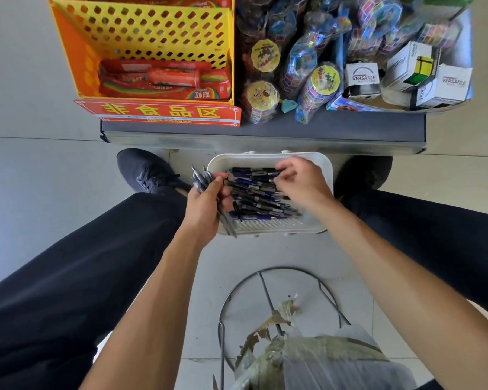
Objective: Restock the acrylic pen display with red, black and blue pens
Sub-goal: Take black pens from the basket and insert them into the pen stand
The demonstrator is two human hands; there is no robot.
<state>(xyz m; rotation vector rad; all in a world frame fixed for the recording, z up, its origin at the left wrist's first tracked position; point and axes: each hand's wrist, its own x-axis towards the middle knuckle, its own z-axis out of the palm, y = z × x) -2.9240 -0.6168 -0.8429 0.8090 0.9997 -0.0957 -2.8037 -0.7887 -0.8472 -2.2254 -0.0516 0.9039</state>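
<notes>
The person sits with both legs in dark trousers (pixel 68 277) spread wide over a pale tiled floor (pixel 26 178), facing a low grey shelf (pixel 265 128) crowded with goods. On the shelf's left stands a yellow perforated basket (pixel 152 32) holding red candy packets (pixel 164 80), with an orange sign (pixel 158 112) clipped along its front edge; to the right are bagged toys (pixel 307 66) and white puzzle-cube boxes (pixel 406 71). Near the bottom, between the legs, a wire-framed stool (pixel 268 291) shows with torn tape on its seat. A dark shoe (pixel 147 171) rests on the floor just left of a white plastic tray (pixel 268 159), which sits on the floor right below the shelf and between the feet. Inside the tray lies a loose heap of blue and black pens (pixel 257 195), mostly lying crosswise. The left hand (pixel 206 204) hangs over the tray's left rim, its fingers curled round a bundle of pens (pixel 202 177) whose ends fan out past the knuckles. The right hand (pixel 302 181) reaches into the tray from the right, fingers bent down and pinching at pens on top of the heap.
</notes>
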